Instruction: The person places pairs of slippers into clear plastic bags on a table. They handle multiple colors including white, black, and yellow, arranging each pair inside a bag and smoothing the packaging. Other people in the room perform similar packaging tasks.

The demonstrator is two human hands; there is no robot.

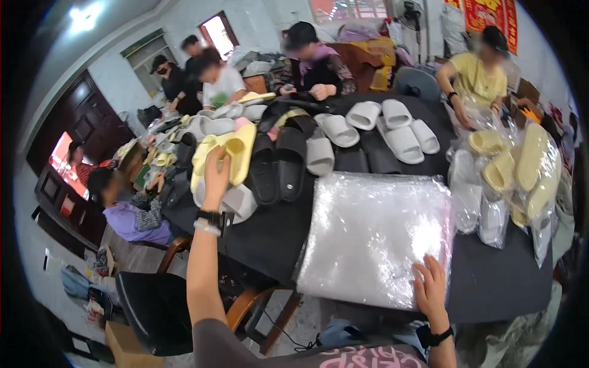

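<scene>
My left hand (216, 176) reaches out to a pair of pale yellow slide slippers (244, 142). Its fingers close over their inner edges, between the two straps. My right hand (432, 287) rests with fingers apart on the lower right corner of a stack of clear plastic bags (368, 239). Just right of the yellow pair lie black slippers (291, 161). Below the yellow pair, a light grey slipper (239, 203) is partly covered by my hand and wrist.
White slippers (408, 144) lie beyond the bag stack on the black-covered table (491, 288). Bagged yellow and grey slippers (498, 172) pile at the right edge. A black chair (153, 310) stands at lower left. Several people sit or stand around the table.
</scene>
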